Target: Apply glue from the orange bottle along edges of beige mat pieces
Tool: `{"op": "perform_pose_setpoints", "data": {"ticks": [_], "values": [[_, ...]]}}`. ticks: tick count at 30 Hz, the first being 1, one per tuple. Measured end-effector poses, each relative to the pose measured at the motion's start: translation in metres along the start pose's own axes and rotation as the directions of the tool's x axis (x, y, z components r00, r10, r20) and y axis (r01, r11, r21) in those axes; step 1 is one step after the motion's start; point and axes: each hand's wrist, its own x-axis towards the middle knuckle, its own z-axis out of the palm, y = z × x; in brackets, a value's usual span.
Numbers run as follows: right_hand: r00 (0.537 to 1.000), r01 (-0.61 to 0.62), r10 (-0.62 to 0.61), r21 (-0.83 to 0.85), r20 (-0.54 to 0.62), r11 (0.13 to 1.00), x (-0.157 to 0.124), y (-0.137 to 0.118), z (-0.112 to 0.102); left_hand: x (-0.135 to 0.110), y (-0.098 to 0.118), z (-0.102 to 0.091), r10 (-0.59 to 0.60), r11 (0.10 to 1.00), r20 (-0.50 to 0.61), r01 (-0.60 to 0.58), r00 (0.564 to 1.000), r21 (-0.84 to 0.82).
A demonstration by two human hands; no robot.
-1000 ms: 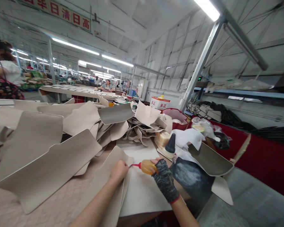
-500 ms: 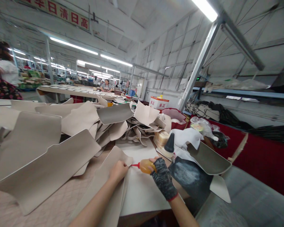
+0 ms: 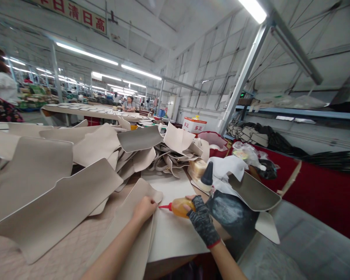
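My left hand (image 3: 146,209) is closed on the edge of a long beige leather-like panel (image 3: 131,233), which lies over another such piece on the table. In my right hand (image 3: 200,217), which wears a grey fingerless glove with a red cuff, is a squeeze bottle (image 3: 181,207) of amber liquid. The bottle lies sideways in the fingers, and its thin red nozzle points left to the panel's edge beside my left fingertips. Whether the tip touches the edge I cannot tell. Beneath both is a white sheet (image 3: 175,237).
Large beige panels (image 3: 67,194) are heaped on the left, with more pieces (image 3: 175,159) stacked behind. Near my right hand stand a dark cone-topped bottle (image 3: 207,177) and a dark rounded object (image 3: 231,210). Farther back, a person (image 3: 128,104) sits at a long table (image 3: 61,112).
The nozzle tip has shifted slightly down and left along the panel's edge. Both hands keep their hold, and the whole view has moved a little.
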Motion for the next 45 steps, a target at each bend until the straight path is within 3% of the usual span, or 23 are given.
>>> {"op": "perform_pose_setpoints", "data": {"ticks": [7,13,20,37,45], "values": [[0.996,-0.088,0.089,0.016,-0.027,0.996,-0.007,-0.015,-0.005,0.001,-0.003,0.002,0.022,1.000,0.007,-0.022,1.000,-0.002],[0.995,-0.095,0.096,0.023,-0.037,0.995,-0.014,-0.017,-0.010,0.001,-0.005,0.002,0.035,0.999,0.020,-0.034,0.999,-0.007],[0.988,-0.150,0.148,0.027,0.051,0.988,-0.027,-0.016,-0.017,0.000,-0.003,0.002,0.036,0.999,0.029,-0.035,0.999,-0.010],[0.953,-0.268,0.259,0.041,0.155,0.962,-0.052,-0.057,-0.037,-0.004,0.001,0.002,0.059,0.998,0.023,-0.059,0.998,-0.001],[0.953,-0.242,0.229,0.047,0.197,0.969,-0.064,-0.068,-0.044,-0.003,0.000,0.004,0.078,0.997,0.019,-0.078,0.997,0.010]]}}
